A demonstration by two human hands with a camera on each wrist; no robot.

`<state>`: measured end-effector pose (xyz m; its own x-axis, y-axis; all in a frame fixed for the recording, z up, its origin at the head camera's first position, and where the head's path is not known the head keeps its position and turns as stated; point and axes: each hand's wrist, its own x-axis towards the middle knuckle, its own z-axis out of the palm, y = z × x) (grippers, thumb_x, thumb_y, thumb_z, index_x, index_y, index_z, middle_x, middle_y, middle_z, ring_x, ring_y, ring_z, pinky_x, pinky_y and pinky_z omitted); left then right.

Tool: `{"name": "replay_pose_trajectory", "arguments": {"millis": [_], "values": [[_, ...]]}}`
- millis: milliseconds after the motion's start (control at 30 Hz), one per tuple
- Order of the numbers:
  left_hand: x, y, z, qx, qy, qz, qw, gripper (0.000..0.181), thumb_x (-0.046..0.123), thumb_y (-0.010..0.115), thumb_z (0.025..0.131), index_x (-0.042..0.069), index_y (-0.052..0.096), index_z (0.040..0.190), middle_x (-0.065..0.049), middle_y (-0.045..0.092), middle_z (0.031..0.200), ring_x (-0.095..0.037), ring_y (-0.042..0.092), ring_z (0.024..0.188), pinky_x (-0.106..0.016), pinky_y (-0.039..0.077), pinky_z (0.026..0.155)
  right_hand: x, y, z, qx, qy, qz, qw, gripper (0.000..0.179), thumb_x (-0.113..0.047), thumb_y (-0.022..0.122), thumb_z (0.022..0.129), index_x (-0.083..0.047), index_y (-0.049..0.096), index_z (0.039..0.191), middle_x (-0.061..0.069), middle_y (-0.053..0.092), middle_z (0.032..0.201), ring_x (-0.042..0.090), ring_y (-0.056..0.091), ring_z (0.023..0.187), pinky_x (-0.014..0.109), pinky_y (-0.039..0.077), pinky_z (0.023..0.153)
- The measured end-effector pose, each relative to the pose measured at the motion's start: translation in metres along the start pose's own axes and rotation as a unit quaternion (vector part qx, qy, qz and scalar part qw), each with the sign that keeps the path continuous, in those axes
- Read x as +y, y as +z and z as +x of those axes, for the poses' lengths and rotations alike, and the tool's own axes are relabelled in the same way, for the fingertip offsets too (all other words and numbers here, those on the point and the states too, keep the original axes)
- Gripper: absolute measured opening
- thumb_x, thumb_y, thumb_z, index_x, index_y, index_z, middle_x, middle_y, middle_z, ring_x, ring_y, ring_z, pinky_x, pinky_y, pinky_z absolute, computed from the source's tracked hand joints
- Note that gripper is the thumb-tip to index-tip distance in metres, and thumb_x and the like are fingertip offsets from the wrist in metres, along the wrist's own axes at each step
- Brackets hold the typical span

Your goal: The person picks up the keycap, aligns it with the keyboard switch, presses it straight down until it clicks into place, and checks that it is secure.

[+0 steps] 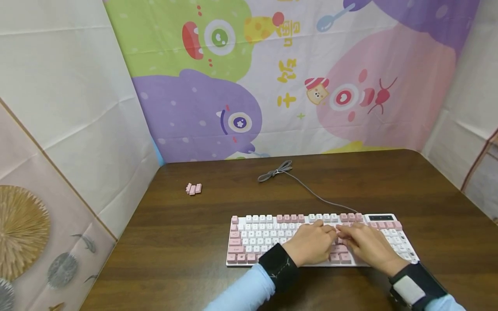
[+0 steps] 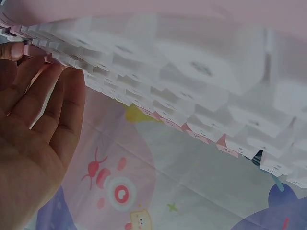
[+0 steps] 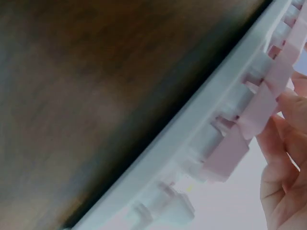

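A pink and white keyboard point(image 1: 268, 235) lies on the brown table, its long side toward the person. Over its right-centre pink keys my left hand point(image 1: 314, 242) and right hand point(image 1: 367, 244) meet fingertip to fingertip. In the left wrist view the left hand point(image 2: 38, 139) has long, only slightly bent fingers touching the keys, its thumb not clear. At the right edge of the right wrist view, the right hand point(image 3: 288, 177) has bent fingers against a row of pink keycaps point(image 3: 259, 112). Whether it pinches a keycap is hidden.
Several loose pink keycaps point(image 1: 193, 189) lie at the table's back left. Behind the keyboard, a grey cable point(image 1: 311, 190) leads to a tied coil point(image 1: 274, 172). A cartoon-printed cloth point(image 1: 272, 116) hangs at the back of the table point(image 1: 175, 259), with white cloth point(image 1: 78, 86) to the left.
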<state>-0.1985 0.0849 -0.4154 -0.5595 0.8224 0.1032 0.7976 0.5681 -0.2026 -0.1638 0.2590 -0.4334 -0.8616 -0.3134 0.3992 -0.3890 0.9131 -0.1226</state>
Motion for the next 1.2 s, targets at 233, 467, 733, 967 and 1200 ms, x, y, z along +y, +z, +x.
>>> {"name": "replay_pose_trajectory", "arguments": {"millis": [233, 467, 733, 967, 1200], "values": [[-0.001, -0.002, 0.001, -0.004, 0.003, -0.009, 0.9999, 0.034, 0.032, 0.061, 0.082, 0.027, 0.059, 0.115, 0.014, 0.062, 0.115, -0.005, 0.056, 0.097, -0.020, 0.049, 0.069, 0.003, -0.002, 0.001, -0.034, 0.026, 0.032, 0.9985, 0.018, -0.007, 0.072, 0.074, -0.011, 0.069, 0.091, 0.003, 0.072, 0.080, 0.010, 0.056, 0.057, 0.028, 0.039, 0.048], [0.000, -0.002, 0.000, -0.010, 0.001, -0.010, 0.9999, 0.038, 0.031, 0.060, 0.083, 0.028, 0.057, 0.120, 0.015, 0.058, 0.123, -0.005, 0.054, 0.103, -0.020, 0.049, 0.073, 0.004, -0.002, 0.001, -0.031, 0.016, 0.027, 0.9990, 0.025, -0.005, 0.074, 0.070, -0.010, 0.070, 0.093, 0.003, 0.073, 0.079, 0.006, 0.052, 0.055, 0.026, 0.037, 0.047], [0.001, -0.003, 0.000, -0.015, 0.002, -0.011, 0.9998, 0.037, 0.030, 0.060, 0.083, 0.028, 0.058, 0.120, 0.016, 0.058, 0.124, -0.005, 0.054, 0.102, -0.020, 0.049, 0.073, 0.004, -0.004, 0.001, -0.035, 0.016, 0.016, 0.9991, 0.027, -0.007, 0.075, 0.070, -0.009, 0.071, 0.097, 0.004, 0.073, 0.081, 0.007, 0.053, 0.055, 0.025, 0.036, 0.047], [0.001, -0.004, 0.003, -0.036, 0.006, -0.017, 0.9992, 0.046, 0.030, 0.059, 0.084, 0.031, 0.053, 0.129, 0.018, 0.049, 0.137, -0.005, 0.053, 0.104, -0.020, 0.048, 0.071, 0.010, -0.007, 0.002, -0.053, 0.047, 0.059, 0.9957, 0.017, -0.010, 0.073, 0.072, -0.012, 0.070, 0.089, 0.004, 0.073, 0.084, 0.005, 0.052, 0.059, 0.025, 0.034, 0.049], [-0.002, -0.004, 0.003, -0.043, -0.001, -0.035, 0.9985, 0.047, 0.027, 0.059, 0.083, 0.033, 0.053, 0.129, 0.019, 0.048, 0.138, -0.005, 0.053, 0.103, -0.021, 0.049, 0.069, 0.009, -0.005, 0.002, -0.055, 0.031, 0.045, 0.9970, 0.018, -0.008, 0.073, 0.072, -0.012, 0.071, 0.090, 0.003, 0.073, 0.082, 0.005, 0.049, 0.056, 0.023, 0.034, 0.048]]}}
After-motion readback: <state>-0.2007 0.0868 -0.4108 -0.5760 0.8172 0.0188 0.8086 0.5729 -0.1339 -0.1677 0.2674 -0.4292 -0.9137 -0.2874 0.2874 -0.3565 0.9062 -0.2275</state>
